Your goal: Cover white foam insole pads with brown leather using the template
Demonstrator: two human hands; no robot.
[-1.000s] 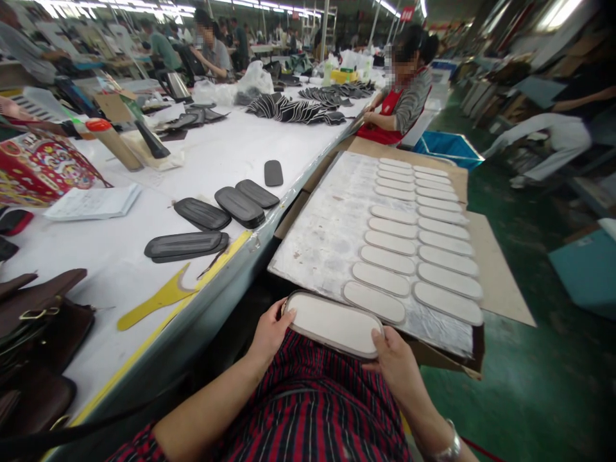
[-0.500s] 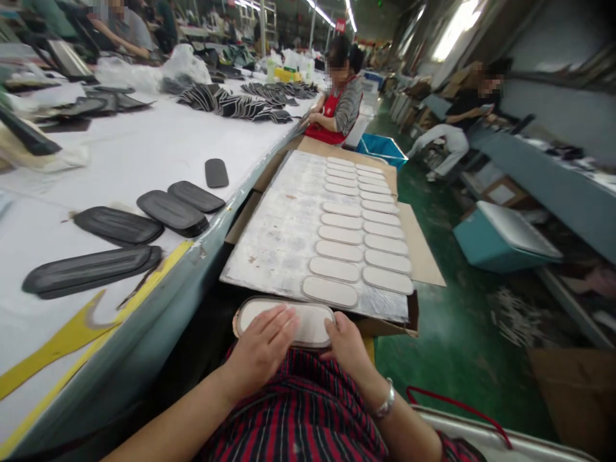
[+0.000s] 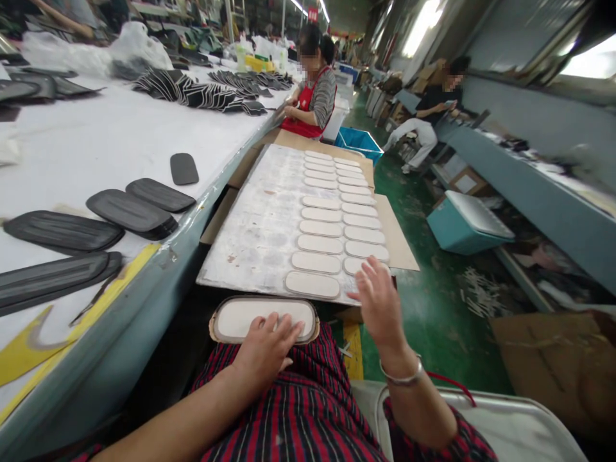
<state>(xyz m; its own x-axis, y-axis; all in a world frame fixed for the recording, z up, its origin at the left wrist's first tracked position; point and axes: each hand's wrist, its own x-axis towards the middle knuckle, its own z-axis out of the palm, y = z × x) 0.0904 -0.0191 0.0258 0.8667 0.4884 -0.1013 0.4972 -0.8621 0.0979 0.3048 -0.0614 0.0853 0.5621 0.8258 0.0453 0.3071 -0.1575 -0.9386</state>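
Note:
A pale oval pad with a grey rim lies across my lap, on a slightly larger brownish oval that shows at its ends. My left hand rests on the pad's right half, fingers spread and a little bent, thumb off its near edge. My right hand is raised at the board's near right corner, fingers apart, holding nothing visible. It partly covers the nearest pad of the right column. Similar pale oval pads lie in two columns on the whitish board.
Dark oval pieces lie in stacks on the white table at left, near a yellow tool. A person in a red apron sits beyond the board; another person sits at right. A teal box stands on the right.
My right hand has let go of the pad's right end and moved up and right to the board's corner. My left hand stays on the pad. The view has turned rightward.

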